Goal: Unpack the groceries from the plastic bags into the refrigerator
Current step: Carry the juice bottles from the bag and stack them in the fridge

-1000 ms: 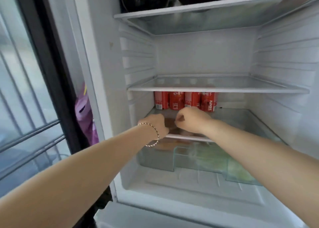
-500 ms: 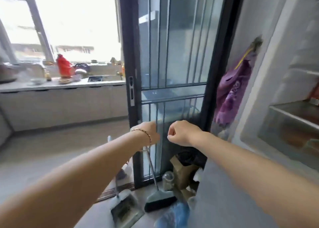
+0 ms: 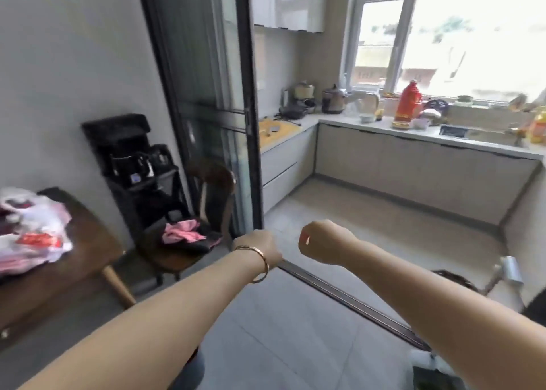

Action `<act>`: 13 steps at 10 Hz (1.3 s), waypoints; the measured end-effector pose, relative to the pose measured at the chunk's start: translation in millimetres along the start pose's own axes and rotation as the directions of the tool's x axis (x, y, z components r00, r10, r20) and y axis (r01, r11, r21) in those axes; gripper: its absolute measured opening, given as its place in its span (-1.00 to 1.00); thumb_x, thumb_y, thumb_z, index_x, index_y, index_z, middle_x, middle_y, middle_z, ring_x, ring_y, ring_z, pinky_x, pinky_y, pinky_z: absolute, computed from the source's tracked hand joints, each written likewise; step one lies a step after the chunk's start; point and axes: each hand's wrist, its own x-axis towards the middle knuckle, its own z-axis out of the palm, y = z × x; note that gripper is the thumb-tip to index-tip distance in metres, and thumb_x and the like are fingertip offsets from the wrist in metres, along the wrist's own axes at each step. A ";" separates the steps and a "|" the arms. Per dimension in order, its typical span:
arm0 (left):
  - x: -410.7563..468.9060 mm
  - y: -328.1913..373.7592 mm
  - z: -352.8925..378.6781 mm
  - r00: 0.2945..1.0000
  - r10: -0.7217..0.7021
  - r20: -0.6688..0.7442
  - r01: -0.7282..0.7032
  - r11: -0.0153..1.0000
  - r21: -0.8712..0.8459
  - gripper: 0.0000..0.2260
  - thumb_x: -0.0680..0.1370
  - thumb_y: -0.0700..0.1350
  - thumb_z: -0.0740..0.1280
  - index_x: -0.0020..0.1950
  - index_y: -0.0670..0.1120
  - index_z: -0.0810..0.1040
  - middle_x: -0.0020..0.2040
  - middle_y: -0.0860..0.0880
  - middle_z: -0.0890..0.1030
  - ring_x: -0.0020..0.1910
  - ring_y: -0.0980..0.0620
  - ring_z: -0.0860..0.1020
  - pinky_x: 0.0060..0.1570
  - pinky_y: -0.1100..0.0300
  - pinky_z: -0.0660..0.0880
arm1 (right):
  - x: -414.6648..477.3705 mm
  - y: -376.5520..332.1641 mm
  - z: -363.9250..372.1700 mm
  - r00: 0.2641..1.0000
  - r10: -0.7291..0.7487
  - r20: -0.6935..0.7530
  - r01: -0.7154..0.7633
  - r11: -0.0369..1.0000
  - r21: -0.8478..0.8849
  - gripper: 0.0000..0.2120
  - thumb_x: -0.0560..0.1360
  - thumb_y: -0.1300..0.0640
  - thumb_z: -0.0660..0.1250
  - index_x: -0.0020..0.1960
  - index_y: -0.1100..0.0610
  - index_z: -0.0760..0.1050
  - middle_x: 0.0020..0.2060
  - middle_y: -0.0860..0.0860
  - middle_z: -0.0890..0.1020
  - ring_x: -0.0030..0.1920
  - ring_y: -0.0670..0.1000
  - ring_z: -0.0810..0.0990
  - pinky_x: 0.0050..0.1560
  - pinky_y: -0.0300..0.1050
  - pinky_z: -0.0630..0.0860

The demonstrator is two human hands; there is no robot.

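two bare hands are hanging out in front over the grey floor, both balled up and carrying nothing.

the left hand (image 3: 261,246), wearing a thin bracelet (image 3: 260,264) at the wrist, is curling its fingers under so that only its back is showing; the right hand (image 3: 320,242) is making a fist just beside it, not touching it. the plastic bags (image 3: 32,230) are sitting in a crumpled white-and-red heap on the wooden table (image 3: 88,242) at far left, well apart from both hands. a chair (image 3: 177,259) carrying pink cloth (image 3: 180,231) is standing between the table and the black-framed glass door (image 3: 206,94), and the kitchen counter (image 3: 425,134) is running under the window beyond.
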 end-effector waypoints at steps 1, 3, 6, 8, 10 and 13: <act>4.6 -111.5 -20.1 0.987 -0.154 -0.035 0.154 0.988 -0.016 -0.80 0.54 -0.06 0.17 0.10 -0.06 0.49 0.10 -0.08 0.57 -0.01 -0.11 0.52 -0.12 0.13 0.39 | 59.4 -104.5 24.3 0.988 -0.129 0.084 0.129 0.992 0.009 -0.78 0.52 0.13 0.15 -0.07 0.18 0.54 -0.12 0.07 0.59 -0.08 0.14 0.56 -0.14 -0.14 0.51; 11.9 -277.6 -43.3 0.908 -0.413 -0.067 0.408 0.909 -0.082 -0.77 0.53 -0.08 0.16 0.12 -0.08 0.50 0.06 -0.08 0.58 0.01 -0.11 0.54 -0.15 0.14 0.38 | 150.2 -270.5 63.8 0.923 -0.351 0.157 0.353 0.935 0.015 -0.71 0.55 0.14 0.13 0.18 0.17 0.51 0.07 0.10 0.56 -0.04 0.09 0.51 0.05 0.01 0.50; 37.1 -469.5 -76.6 0.701 -0.701 -0.134 0.679 0.713 -0.176 -0.74 0.57 -0.03 0.16 0.17 -0.06 0.52 0.14 -0.09 0.56 0.12 -0.12 0.52 0.02 0.08 0.44 | 287.1 -453.0 106.3 0.769 -0.614 0.178 0.618 0.785 0.039 -0.83 0.51 0.11 0.18 -0.08 0.07 0.55 -0.10 0.04 0.62 -0.13 0.08 0.57 -0.19 -0.15 0.46; 42.0 -579.0 -102.5 0.608 -0.775 -0.171 0.735 0.631 -0.248 -0.75 0.60 -0.13 0.11 0.23 -0.07 0.47 0.16 -0.12 0.52 0.13 -0.16 0.50 0.12 0.02 0.42 | 347.3 -574.9 137.3 0.642 -0.712 0.286 0.755 0.651 -0.075 -0.69 0.59 0.14 0.17 0.31 0.15 0.43 0.20 0.08 0.53 0.18 0.12 0.52 0.18 -0.01 0.50; 52.8 -708.1 -90.7 0.617 -0.728 -0.299 0.714 0.678 -0.176 -0.81 0.56 -0.12 0.14 0.11 -0.07 0.48 0.08 -0.03 0.54 -0.02 -0.06 0.52 -0.19 0.15 0.37 | 402.0 -674.2 195.5 0.601 -0.750 0.276 0.742 0.652 0.157 -0.76 0.54 0.19 0.18 0.15 0.18 0.51 0.09 0.14 0.57 0.09 0.14 0.54 0.07 -0.02 0.48; 131.2 -877.6 -107.9 0.915 -0.288 -0.283 0.347 0.919 0.188 -0.72 0.57 -0.15 0.11 0.22 -0.11 0.48 0.26 -0.05 0.46 0.28 -0.05 0.37 0.31 0.11 0.18 | 473.0 -795.8 249.0 0.670 -0.691 0.271 0.657 0.722 0.218 -0.74 0.57 0.23 0.15 0.21 0.20 0.47 0.17 0.13 0.51 0.15 0.12 0.49 0.16 -0.03 0.45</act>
